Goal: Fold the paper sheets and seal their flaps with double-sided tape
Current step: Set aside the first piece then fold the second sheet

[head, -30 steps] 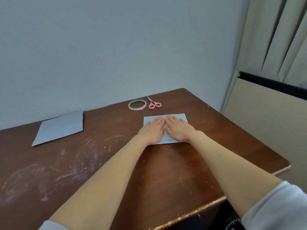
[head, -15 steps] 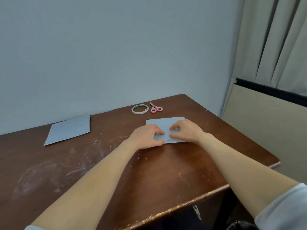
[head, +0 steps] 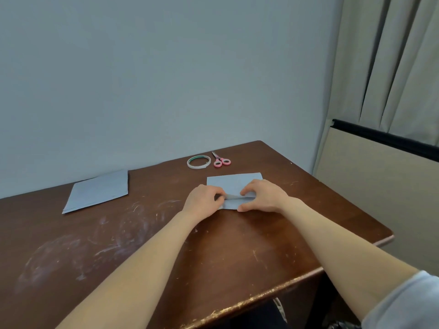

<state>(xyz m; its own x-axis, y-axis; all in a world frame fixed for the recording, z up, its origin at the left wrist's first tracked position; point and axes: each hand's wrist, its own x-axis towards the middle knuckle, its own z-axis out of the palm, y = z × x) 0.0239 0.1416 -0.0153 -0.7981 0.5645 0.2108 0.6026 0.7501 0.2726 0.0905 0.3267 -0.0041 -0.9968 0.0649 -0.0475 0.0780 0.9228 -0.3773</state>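
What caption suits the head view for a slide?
Left hand and right hand pinch a flap of the blue sheet; tape roll and scissors lie behind it, spare sheets at left.

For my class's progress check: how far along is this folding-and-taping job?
Done: one blue sheet lies folded on the table. In hand: left hand and right hand pinch up its flap. Left: tape roll sits unused by the scissors; the paper stack waits.

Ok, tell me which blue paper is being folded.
The blue sheet near the tape roll and scissors: the left hand and right hand pinch its raised flap. The paper stack far left lies flat, untouched.
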